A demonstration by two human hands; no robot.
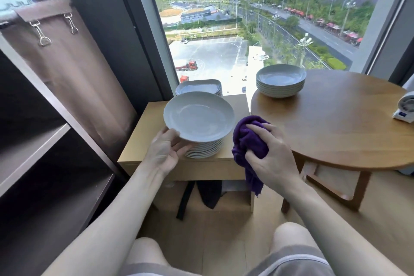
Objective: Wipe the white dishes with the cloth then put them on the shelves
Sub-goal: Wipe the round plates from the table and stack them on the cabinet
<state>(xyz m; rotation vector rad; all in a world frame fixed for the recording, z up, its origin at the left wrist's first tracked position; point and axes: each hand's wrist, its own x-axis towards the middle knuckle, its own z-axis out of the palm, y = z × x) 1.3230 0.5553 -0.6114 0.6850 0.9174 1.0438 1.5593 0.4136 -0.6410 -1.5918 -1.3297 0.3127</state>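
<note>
The dark shelving unit (33,154) fills the left side, its boards running out of view at the edge, with a brown curtain (74,78) hanging behind it. A round wooden table (347,132) on the right is cut off at the frame and carries a stack of white bowls (281,80). Just beside it is a low square side table (139,139), where a stack of round white plates (206,150) is largely hidden by the plate (199,116) held tilted over it. Whether that plate clears the stack cannot be told. A stack of squarish dishes (199,87) behind is partly covered too. The left arm reaches forward, and the left hand (165,150) is turned palm up, pinching the plate's near rim with the thumb on top and fingers curled beneath. The right hand (271,154), back toward the camera, clutches a bunched purple cloth (248,139) right beside the plate's right rim, with one end dangling below the wrist. Contact between cloth and plate is unclear. A small white device (405,107) is clipped by the right edge.
</note>
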